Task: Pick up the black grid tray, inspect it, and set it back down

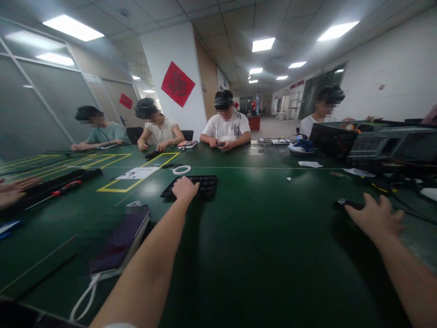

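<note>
My left hand (pixel 185 187) reaches forward and rests on the near edge of a small black keyboard (pixel 204 185) lying on the dark green table (pixel 259 228); its fingers curl over the keys and seem to grip the keyboard. My right hand (pixel 374 216) lies at the right with fingers spread, touching a small black object (pixel 346 203) on the table. A white ring (pixel 181 170) lies just beyond the keyboard.
A phone with a white cable (pixel 119 243) lies near left. A red-handled screwdriver (pixel 66 187) and another person's hand (pixel 13 190) are at far left. Yellow tape outlines (pixel 136 171) mark the table. Black equipment and cables (pixel 382 146) crowd the right. Several people sit across.
</note>
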### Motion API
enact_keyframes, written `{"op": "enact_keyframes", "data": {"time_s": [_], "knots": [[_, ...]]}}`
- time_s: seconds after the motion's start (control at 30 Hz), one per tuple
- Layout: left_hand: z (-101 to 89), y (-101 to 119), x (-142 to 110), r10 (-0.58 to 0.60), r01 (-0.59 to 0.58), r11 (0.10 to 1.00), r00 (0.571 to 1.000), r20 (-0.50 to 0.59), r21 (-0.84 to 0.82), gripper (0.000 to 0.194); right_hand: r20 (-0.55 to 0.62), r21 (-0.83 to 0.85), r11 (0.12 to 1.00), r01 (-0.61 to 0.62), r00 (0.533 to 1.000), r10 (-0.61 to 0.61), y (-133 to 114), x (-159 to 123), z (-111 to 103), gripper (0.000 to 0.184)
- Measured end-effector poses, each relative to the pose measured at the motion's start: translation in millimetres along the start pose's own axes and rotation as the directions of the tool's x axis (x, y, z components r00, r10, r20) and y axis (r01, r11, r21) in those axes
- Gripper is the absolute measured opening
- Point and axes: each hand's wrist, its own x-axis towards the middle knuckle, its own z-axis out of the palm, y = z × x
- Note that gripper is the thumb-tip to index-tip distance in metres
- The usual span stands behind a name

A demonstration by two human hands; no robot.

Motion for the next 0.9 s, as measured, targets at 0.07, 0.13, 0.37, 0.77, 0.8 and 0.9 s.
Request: {"op": "enact_keyframes", "data": {"time_s": [0.07, 0.13, 0.37, 0.77, 0.8, 0.9], "knots": [[-3.2, 0, -1, 0.002, -0.001, 1.000, 0.998, 0.057, -0.006, 0.065, 0.018, -0.008, 1.000, -0.017, 1.000, 0.017, -3, -4, -2, 0.087], [-4.8, -3, 0, 0.001, 0.000, 1.000, 0.993, 0.120, -0.011, 0.061, 0.054, -0.037, 0.999, -0.029, 0.998, 0.031, -6, -6, -3, 0.088], [-10.4, -9, -8, 0.064, -0.062, 0.998, 0.992, 0.109, -0.030, 0.049, 0.105, -0.026, 0.999, -0.045, 0.993, 0.047, -9, -8, -4, 0.087], [18.5, 69, -132, 0.786, -0.769, 0.618, 0.603, 0.137, -0.161, 0.024, 0.140, -0.164, 0.986, -0.043, 0.988, 0.066, -14, -9, -7, 0.071], [20.5, 68, -134, 0.778, -0.761, 0.628, 0.610, 0.147, -0.162, 0.023, 0.144, -0.165, 0.985, -0.041, 0.987, 0.065, -14, -8, -6, 0.071], [22.5, 64, -131, 0.728, -0.711, 0.686, 0.667, 0.162, -0.153, 0.025, 0.156, -0.171, 0.985, -0.039, 0.985, 0.066, -13, -7, -4, 0.071]]}}
